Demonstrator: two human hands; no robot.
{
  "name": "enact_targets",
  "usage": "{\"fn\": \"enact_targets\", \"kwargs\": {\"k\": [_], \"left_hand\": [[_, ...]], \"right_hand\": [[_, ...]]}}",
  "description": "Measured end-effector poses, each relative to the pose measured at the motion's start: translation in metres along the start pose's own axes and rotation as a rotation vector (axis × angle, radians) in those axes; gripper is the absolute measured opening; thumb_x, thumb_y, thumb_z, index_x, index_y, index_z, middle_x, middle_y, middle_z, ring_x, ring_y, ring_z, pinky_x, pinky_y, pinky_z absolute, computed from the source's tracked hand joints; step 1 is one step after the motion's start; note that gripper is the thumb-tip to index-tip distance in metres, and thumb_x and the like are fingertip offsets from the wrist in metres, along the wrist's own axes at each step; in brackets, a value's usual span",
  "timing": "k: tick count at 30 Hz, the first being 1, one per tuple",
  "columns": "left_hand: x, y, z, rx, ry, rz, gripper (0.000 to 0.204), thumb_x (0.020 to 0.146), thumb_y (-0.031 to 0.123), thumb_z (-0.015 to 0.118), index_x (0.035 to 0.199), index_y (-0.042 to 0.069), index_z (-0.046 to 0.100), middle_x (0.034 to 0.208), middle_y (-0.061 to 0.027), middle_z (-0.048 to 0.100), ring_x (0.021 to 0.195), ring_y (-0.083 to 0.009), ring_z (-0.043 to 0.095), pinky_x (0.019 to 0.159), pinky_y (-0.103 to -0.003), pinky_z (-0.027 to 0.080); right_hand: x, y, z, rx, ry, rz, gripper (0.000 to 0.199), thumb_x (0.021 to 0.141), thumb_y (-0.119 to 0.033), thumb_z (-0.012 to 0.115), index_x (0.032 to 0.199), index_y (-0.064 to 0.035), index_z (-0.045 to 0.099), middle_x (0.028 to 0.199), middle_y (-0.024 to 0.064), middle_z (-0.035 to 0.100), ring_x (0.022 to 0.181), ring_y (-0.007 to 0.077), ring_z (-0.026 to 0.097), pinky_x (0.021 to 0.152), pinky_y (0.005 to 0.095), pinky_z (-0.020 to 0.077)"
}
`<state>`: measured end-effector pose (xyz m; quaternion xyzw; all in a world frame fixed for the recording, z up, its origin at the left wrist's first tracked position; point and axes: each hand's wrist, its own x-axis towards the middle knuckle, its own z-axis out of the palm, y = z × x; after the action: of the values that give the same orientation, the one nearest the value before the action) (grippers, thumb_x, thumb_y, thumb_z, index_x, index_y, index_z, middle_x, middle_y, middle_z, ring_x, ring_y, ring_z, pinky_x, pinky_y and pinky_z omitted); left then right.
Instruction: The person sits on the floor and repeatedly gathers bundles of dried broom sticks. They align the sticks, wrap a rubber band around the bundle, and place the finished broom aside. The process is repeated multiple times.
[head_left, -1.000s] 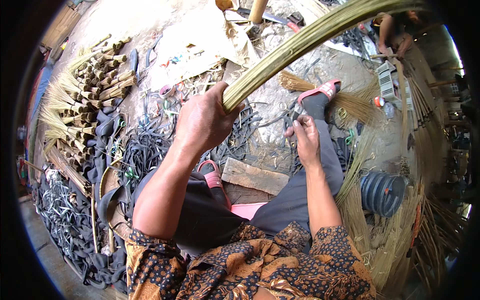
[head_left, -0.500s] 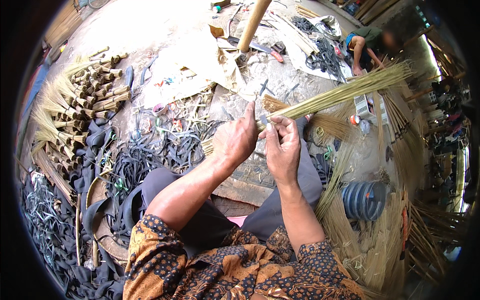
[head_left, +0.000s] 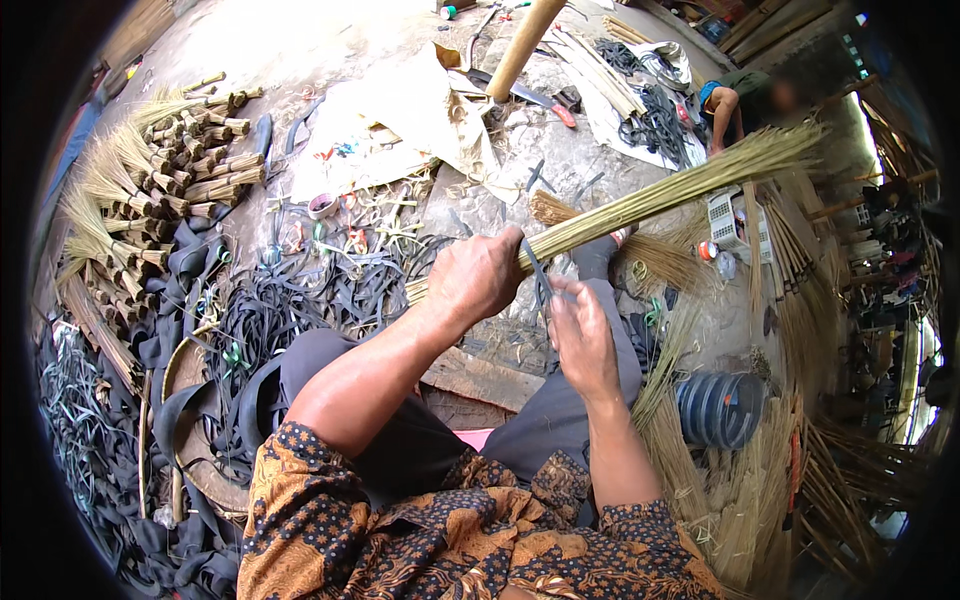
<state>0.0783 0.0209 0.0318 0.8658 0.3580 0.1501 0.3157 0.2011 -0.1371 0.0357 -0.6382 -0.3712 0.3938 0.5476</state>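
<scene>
My left hand (head_left: pixel 474 276) is closed around a bundle of thin yellow-green straw stalks (head_left: pixel 668 196). The bundle slants up to the right, its feathery end far out and its short cut end poking out past my wrist. A narrow dark strip, likely rubber (head_left: pixel 539 270), crosses the bundle just beside my left fingers and hangs down toward my right hand (head_left: pixel 582 340). The right fingers are bent together on the strip's loose part, slightly blurred. Behind the bundle, a reddish-brown straw tuft (head_left: pixel 550 208) lies on the ground.
Tied straw bundles (head_left: pixel 190 170) are stacked at the left, above tangled black strips (head_left: pixel 270 310). A wooden post (head_left: pixel 522 50) rises ahead, near a red-handled knife (head_left: pixel 545 102). At the right lie a ribbed clear plastic container (head_left: pixel 720 410) and loose straw (head_left: pixel 740 500). Another person (head_left: pixel 725 105) crouches at the far right.
My right hand has dropped away from the bundle, and the dark strip now stretches down toward it. My left hand keeps its hold, its forefinger now folded down.
</scene>
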Motion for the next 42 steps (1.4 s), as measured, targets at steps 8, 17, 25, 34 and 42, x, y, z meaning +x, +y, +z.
{"fn": "enact_targets", "kwargs": {"k": [8,17,25,34,42], "left_hand": [[-0.023,0.019,-0.016,-0.683,-0.523,0.153,0.033,0.088,0.028,0.084,0.100,0.002,0.067,0.068,-0.0016,0.060,0.063,-0.0119,0.053,0.060,-0.032,0.047],[-0.029,0.021,-0.004,-0.850,-1.080,0.071,0.030,0.093,0.033,0.081,0.105,0.009,0.068,0.068,0.0030,0.058,0.059,-0.0075,0.053,0.050,-0.025,0.044],[-0.020,0.009,0.025,-0.076,-0.301,0.075,0.039,0.093,0.039,0.070,0.095,0.001,0.066,0.083,-0.0254,0.070,0.083,-0.0444,0.071,0.075,-0.053,0.056],[-0.020,-0.004,0.046,0.043,-0.157,0.095,0.022,0.091,0.027,0.065,0.090,0.005,0.069,0.076,-0.0222,0.070,0.071,-0.0431,0.071,0.065,-0.051,0.057],[-0.007,-0.003,0.045,0.017,-0.060,0.011,0.018,0.094,0.023,0.062,0.104,0.009,0.058,0.080,-0.0214,0.071,0.076,-0.0437,0.072,0.063,-0.053,0.056]], "right_hand": [[-0.010,0.021,-0.047,-0.711,0.015,-0.328,0.014,0.103,-0.015,0.060,0.104,-0.0025,0.065,0.085,0.0144,0.071,0.075,0.0266,0.070,0.066,0.0388,0.0514],[0.013,-0.011,-0.037,-0.655,-0.173,-0.737,0.014,0.097,-0.012,0.064,0.108,-0.0039,0.067,0.095,0.0141,0.072,0.087,0.0370,0.071,0.077,0.0436,0.0565],[0.005,-0.057,-0.017,-0.692,0.058,0.010,0.031,0.102,-0.025,0.062,0.110,0.0032,0.072,0.063,0.0115,0.068,0.048,0.0142,0.064,0.054,0.0317,0.0518],[0.042,-0.037,0.007,-0.460,-0.040,0.183,0.028,0.102,-0.026,0.065,0.102,0.0015,0.069,0.078,0.0155,0.072,0.053,0.0134,0.066,0.053,0.0297,0.0528],[-0.001,-0.006,0.010,0.124,0.000,0.125,0.024,0.110,-0.024,0.052,0.118,-0.0024,0.060,0.085,0.0044,0.067,0.071,0.0072,0.063,0.062,0.0201,0.0497]]}}
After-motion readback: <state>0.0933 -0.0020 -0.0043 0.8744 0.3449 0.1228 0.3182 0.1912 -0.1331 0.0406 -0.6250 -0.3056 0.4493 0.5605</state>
